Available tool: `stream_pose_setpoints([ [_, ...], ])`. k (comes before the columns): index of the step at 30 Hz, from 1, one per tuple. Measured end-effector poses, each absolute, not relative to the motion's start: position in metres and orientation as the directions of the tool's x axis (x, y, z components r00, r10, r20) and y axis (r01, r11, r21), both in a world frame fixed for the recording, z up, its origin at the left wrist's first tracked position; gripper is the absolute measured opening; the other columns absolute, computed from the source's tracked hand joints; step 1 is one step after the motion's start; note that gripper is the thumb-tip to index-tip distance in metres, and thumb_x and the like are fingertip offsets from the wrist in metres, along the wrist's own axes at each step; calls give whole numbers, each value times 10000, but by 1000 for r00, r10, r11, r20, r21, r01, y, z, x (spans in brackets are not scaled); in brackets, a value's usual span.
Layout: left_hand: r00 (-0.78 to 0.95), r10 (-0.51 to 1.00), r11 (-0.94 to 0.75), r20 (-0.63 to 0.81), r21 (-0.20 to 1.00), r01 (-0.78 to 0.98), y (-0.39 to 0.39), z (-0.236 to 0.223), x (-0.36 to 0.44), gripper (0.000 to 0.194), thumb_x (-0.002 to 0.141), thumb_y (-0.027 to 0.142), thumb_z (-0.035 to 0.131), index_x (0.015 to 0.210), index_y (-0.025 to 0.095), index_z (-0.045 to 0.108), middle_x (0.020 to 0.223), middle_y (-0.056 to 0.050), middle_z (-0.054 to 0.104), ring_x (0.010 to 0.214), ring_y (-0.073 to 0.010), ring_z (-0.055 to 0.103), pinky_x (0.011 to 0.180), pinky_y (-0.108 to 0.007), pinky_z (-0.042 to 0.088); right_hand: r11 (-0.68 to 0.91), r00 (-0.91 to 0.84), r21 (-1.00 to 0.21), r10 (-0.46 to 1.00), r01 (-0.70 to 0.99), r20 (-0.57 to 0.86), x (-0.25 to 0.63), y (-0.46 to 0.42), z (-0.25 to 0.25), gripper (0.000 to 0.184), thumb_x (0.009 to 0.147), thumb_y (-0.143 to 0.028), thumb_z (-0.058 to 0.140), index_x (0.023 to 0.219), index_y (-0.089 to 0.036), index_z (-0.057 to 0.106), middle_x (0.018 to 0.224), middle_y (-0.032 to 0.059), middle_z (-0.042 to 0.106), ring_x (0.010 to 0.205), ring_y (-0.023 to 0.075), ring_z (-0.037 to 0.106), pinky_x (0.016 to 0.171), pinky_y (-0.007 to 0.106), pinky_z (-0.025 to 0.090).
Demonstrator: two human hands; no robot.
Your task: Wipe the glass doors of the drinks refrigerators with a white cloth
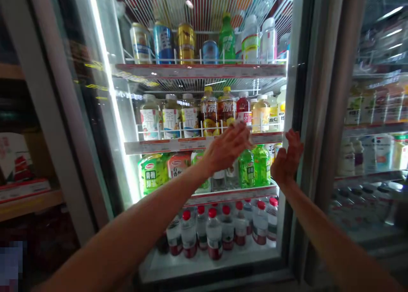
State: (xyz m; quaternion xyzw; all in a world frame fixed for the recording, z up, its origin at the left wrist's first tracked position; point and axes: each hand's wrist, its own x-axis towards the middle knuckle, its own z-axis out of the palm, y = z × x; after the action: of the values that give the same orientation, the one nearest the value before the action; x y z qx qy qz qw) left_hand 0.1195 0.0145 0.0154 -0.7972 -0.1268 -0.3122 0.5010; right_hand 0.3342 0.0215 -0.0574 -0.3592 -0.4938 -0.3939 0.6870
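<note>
I stand at an open drinks fridge. My left hand point(228, 146) reaches in at the front of the middle shelf point(165, 145), its fingers curled round something pale that I cannot make out, just under a red-capped bottle point(244, 108). My right hand point(287, 158) is open, palm flat, fingers up, beside the fridge's right door frame point(295, 113); whether it touches the frame I cannot tell. Green bottles point(255, 166) stand just below and between both hands.
The glass door point(79, 113) stands swung out at the left. Cans and bottles fill the top shelf point(200, 70); red-capped water bottles point(214, 232) crowd the bottom. A second, closed fridge point(372, 134) is on the right; wooden shelving point(22, 196) is at far left.
</note>
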Motion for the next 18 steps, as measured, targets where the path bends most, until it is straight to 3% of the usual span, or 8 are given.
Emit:
stream_pose_setpoints([
  [2, 618, -61, -485, 784, -564, 668, 17, 30, 131, 411, 876, 126, 365, 1282, 122, 432, 1444, -122, 322, 1401, -269, 109, 1140, -479, 211, 452, 201, -94, -196, 887, 960, 334, 21, -58, 445, 904, -293, 276, 1309, -175, 419, 1344, 137, 478, 1334, 246, 336, 1058, 555, 250],
  [4, 637, -44, -493, 769, -572, 656, 15, 22, 144, 420, 870, 122, 376, 1288, 106, 423, 1444, -136, 314, 1399, -286, 105, 1138, -493, 202, 471, 212, -97, -198, 877, 957, 335, 21, -58, 448, 905, -291, 272, 1311, -169, 415, 1337, 135, 486, 1332, 241, 340, 1064, 550, 246],
  [7, 862, -88, -488, 499, -776, 399, 10, -15, 157, 385, 888, 166, 395, 1266, 123, 454, 1399, -102, 402, 1368, -257, 240, 1143, -439, 236, 489, 233, -116, -186, 865, 954, 335, 20, -58, 452, 905, -276, 262, 1320, -166, 403, 1338, 134, 487, 1334, 234, 340, 1074, 543, 236],
  [10, 937, -154, -465, 314, -860, 211, 8, -31, 158, 337, 906, 214, 400, 1220, 152, 506, 1362, -63, 464, 1323, -226, 345, 1133, -388, 278, 501, 231, -115, -177, 858, 957, 335, 20, -59, 456, 906, -269, 254, 1329, -171, 394, 1348, 134, 475, 1336, 233, 337, 1082, 530, 236],
  [12, 906, -162, -453, 392, -845, 284, 9, -19, 155, 339, 907, 209, 401, 1223, 144, 504, 1370, -72, 456, 1327, -230, 338, 1124, -390, 294, 516, 233, -103, -193, 850, 953, 335, 20, -59, 453, 908, -278, 257, 1328, -183, 397, 1345, 128, 479, 1332, 235, 344, 1081, 526, 241],
  [15, 761, -130, -433, 635, -727, 532, 13, 2, 154, 357, 899, 177, 400, 1238, 115, 489, 1392, -106, 422, 1345, -262, 296, 1110, -423, 309, 538, 237, -86, -218, 839, 947, 335, 21, -59, 445, 911, -293, 265, 1320, -191, 408, 1337, 122, 490, 1323, 243, 357, 1075, 532, 245],
  [16, 735, -137, -427, 664, -709, 561, 13, 3, 154, 354, 899, 178, 399, 1233, 111, 493, 1385, -110, 430, 1340, -273, 302, 1104, -430, 315, 541, 237, -85, -218, 837, 947, 335, 21, -59, 444, 912, -295, 265, 1318, -189, 411, 1336, 123, 491, 1323, 246, 357, 1074, 534, 245],
  [18, 788, -182, -423, 589, -770, 477, 13, -6, 154, 333, 905, 193, 393, 1205, 121, 516, 1351, -96, 472, 1319, -272, 343, 1101, -426, 322, 538, 236, -89, -210, 838, 949, 336, 21, -59, 443, 912, -294, 265, 1315, -186, 412, 1334, 125, 492, 1323, 247, 356, 1073, 537, 243],
])
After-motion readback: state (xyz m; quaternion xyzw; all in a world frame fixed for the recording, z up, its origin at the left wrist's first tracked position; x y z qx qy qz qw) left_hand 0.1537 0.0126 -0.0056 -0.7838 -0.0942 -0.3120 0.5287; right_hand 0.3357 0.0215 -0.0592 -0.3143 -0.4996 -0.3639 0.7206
